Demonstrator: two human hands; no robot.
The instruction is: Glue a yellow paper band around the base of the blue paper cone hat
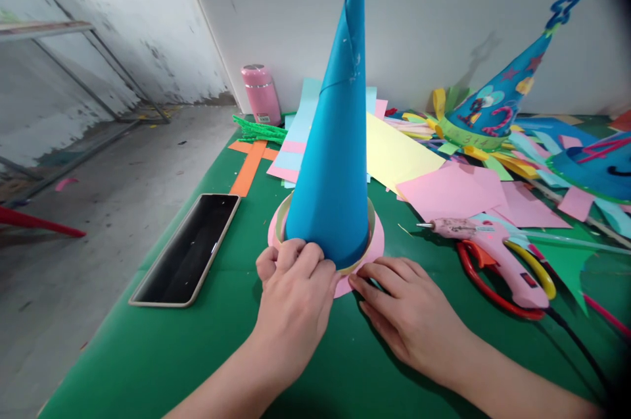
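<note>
A tall blue paper cone [335,162] stands upright in front of me, its tip rolled to a point. Around its base runs a pale yellow-green paper strip [371,235], and beneath lies a round pink paper brim [377,251]. My left hand [298,294] is closed over the front left of the strip, fingers curled at the cone's foot; its thumb is mostly hidden. My right hand [407,310] rests at the front right of the brim with its fingers extended, their tips touching the paper edge.
Left lies a phone [187,251]. A pink glue gun [497,254] rests over red-and-yellow-handled scissors [493,304] at right. Behind are pink paper sheets [453,189], green pipe cleaners [259,129], a pink flask [261,93] and a decorated cone hat [503,93].
</note>
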